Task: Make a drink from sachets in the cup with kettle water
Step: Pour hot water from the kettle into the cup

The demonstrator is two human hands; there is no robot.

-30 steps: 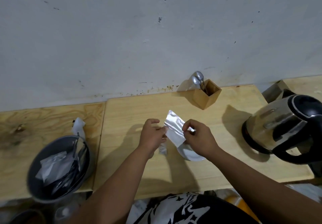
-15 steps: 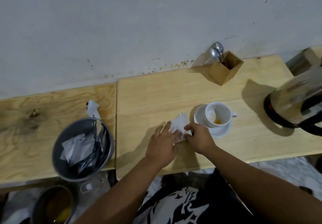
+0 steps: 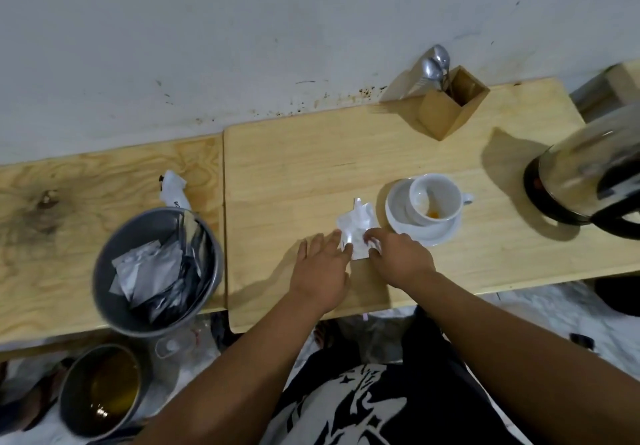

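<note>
A crumpled silver sachet (image 3: 356, 228) lies on the wooden table (image 3: 294, 174), just left of a white cup (image 3: 434, 199) on its saucer (image 3: 398, 218). Orange powder sits at the bottom of the cup. My left hand (image 3: 320, 271) lies flat with spread fingers, its fingertips touching the sachet's left edge. My right hand (image 3: 398, 257) presses its fingertips on the sachet's near right corner. A steel kettle (image 3: 588, 178) with a black handle stands at the right edge.
A grey bin (image 3: 104, 264) holding several used sachets sits at the left, with one white sachet (image 3: 173, 190) behind it. A wooden holder (image 3: 450, 109) with spoons stands by the wall. Below the table edge is a pot (image 3: 100, 389) of yellowish liquid.
The sachet, held up in both hands above the cup a second ago, has come down onto the table left of the saucer. Both hands now rest on it. The view has tilted down.
</note>
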